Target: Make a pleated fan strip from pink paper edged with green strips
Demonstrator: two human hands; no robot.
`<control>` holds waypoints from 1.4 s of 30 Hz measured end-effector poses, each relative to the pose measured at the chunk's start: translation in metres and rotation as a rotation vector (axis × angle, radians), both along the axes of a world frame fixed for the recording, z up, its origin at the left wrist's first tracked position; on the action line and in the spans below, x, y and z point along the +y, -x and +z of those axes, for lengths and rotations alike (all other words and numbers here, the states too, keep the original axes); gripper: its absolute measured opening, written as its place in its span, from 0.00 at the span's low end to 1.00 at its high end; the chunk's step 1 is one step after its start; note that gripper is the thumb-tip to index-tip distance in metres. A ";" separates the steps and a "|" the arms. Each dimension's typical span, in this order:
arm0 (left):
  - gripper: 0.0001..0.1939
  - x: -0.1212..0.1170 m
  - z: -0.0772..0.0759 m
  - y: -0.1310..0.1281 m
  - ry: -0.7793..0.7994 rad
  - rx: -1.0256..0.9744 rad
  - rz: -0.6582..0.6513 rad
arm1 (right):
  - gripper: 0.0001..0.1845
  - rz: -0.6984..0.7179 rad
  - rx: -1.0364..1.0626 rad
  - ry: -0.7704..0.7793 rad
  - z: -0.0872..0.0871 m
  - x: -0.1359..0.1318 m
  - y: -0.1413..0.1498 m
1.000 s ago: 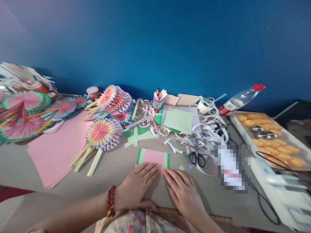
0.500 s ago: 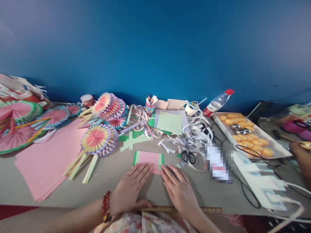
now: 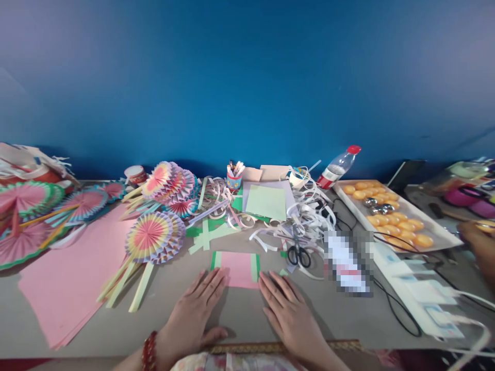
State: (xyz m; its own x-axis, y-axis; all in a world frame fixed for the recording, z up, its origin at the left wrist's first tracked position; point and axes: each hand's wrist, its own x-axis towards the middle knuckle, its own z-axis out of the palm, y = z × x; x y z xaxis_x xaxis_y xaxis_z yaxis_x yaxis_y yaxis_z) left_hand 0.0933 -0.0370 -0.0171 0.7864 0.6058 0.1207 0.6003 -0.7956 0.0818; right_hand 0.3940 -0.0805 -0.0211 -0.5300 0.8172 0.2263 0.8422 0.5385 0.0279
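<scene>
A small pink paper sheet [image 3: 240, 269] with green strips along its left and right edges lies flat on the grey table [image 3: 154, 330]. My left hand [image 3: 197, 309] is palm down, fingers stretched over the sheet's lower left corner. Flat at its lower right edge rests my right hand [image 3: 288, 312], fingertips touching the green border. Neither hand grips anything. Black-handled scissors [image 3: 299, 256] lie beyond my right hand, their blades partly among white paper strips [image 3: 315, 211]. Pale green strips [image 3: 206, 234] sit crossed behind the sheet.
Folded paper fans [image 3: 154, 237] and large pink sheets [image 3: 69, 278] cover the left side. A pen cup [image 3: 234, 180] and a stack of green paper [image 3: 266, 202] stand behind. To the right are a bottle [image 3: 338, 167], a tray [image 3: 444, 237] of yellow pieces, a power strip [image 3: 402, 293] and another person's hand [image 3: 479, 247].
My left hand has slid left, from the middle of the pink sheet to its left corner. My right hand stays by the right edge. The view has tilted up slightly.
</scene>
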 end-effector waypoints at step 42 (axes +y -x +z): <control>0.11 0.045 0.054 -0.027 -0.250 -0.142 0.080 | 0.17 0.124 0.293 -0.213 0.074 0.065 0.035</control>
State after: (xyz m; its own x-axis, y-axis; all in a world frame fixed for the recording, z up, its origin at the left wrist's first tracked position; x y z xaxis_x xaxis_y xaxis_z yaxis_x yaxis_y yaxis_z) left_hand 0.1207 0.0079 0.0366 0.7020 0.6027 0.3794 0.6585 -0.7522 -0.0233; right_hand 0.3586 -0.0153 0.0533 -0.5094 0.6694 0.5407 0.7599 0.6448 -0.0824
